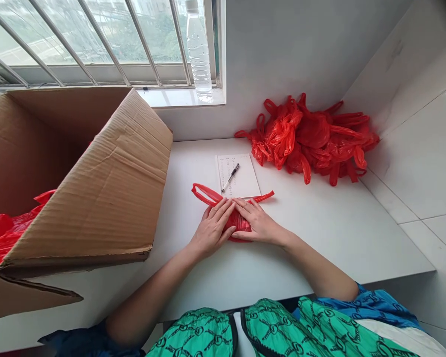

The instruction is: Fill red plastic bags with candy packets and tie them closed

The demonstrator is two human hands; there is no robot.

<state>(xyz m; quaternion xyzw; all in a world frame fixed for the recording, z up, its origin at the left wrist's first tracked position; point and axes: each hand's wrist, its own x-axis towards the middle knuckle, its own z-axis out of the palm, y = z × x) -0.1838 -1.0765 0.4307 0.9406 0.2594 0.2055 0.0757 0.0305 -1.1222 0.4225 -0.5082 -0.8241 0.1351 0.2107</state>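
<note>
A red plastic bag (pixel 239 223) lies on the white table in front of me, bunched small, with its handle loops sticking out to the left and right at the far side. My left hand (pixel 214 227) rests flat on the bag's left part, fingers stretched out. From the other side my right hand (pixel 259 224) lies on it the same way, its fingertips close to those of the left. Both hands touch the bag from above and cover much of it. Whether anything is inside the bag cannot be seen.
A paper pad (pixel 245 173) with a pen (pixel 230 177) on it lies just beyond the bag. Red plastic bags (pixel 315 139) are heaped at the back right. An open cardboard box (pixel 107 183) with red bags inside stands left. A water bottle (pixel 199 59) stands on the windowsill.
</note>
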